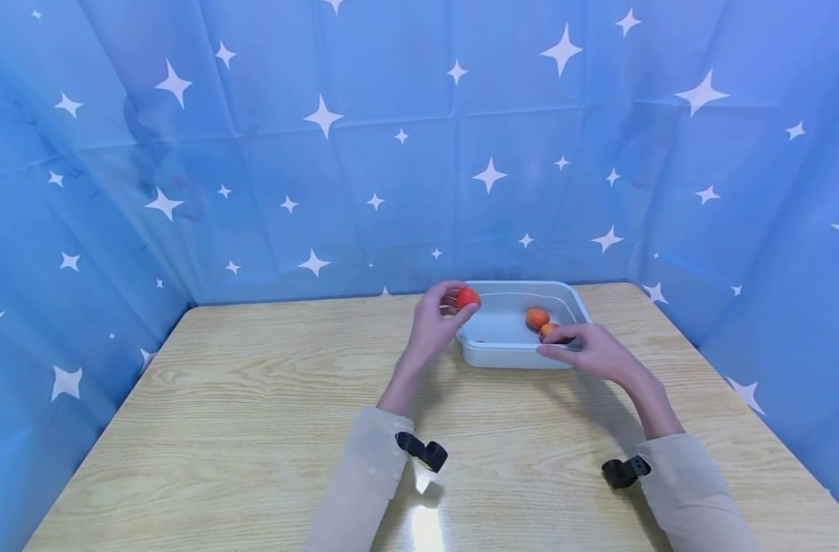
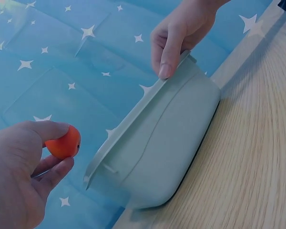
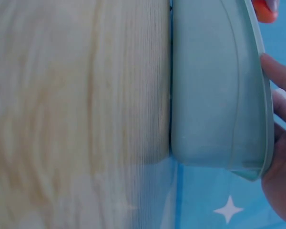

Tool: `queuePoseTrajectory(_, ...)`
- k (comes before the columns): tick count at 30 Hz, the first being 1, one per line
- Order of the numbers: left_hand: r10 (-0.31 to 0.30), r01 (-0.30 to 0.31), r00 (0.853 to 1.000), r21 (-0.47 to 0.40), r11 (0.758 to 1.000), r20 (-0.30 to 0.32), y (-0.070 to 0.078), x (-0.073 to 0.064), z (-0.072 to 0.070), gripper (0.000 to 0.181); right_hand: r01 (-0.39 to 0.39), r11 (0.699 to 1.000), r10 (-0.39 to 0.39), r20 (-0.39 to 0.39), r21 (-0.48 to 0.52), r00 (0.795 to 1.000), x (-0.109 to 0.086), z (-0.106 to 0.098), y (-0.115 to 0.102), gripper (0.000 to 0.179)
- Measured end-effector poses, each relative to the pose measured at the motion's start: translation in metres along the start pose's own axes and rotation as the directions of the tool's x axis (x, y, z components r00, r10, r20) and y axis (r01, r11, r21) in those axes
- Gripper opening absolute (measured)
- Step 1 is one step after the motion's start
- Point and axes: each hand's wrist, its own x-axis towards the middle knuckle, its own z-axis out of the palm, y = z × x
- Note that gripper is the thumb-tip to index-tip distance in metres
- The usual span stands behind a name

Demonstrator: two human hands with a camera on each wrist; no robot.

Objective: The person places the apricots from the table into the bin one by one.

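My left hand (image 1: 434,320) pinches a small round red-orange fruit (image 1: 468,298) between thumb and fingers, at the left end of a pale blue plastic container (image 1: 505,355). A small dark spot marks the fruit's side in the left wrist view. At the container's near right side, my right hand (image 1: 594,350) grips the rim, thumb outside and fingers over the inner side. Inside, next to those fingers, lie an orange-red fruit (image 1: 537,318) and a more orange one (image 1: 547,330), the latter partly hidden by the hand. A sliver of red shows just above the near rim at left.
The container stands at the far edge of a light wood-grain table (image 1: 254,429). A blue curtain with white stars (image 1: 364,169) hangs behind the table and along both sides. Black wrist cameras are strapped over both beige sleeves (image 1: 364,475).
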Motion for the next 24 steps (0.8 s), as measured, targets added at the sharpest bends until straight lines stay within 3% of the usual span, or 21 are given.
queuePoseTrajectory(24,0.068,-0.084,0.986,0.102,0.991,0.152,0.007,-0.001,0.045,0.035,-0.001,1.0,0.001,-0.002,-0.008,1.0,-0.001,0.001,-0.001,0.031)
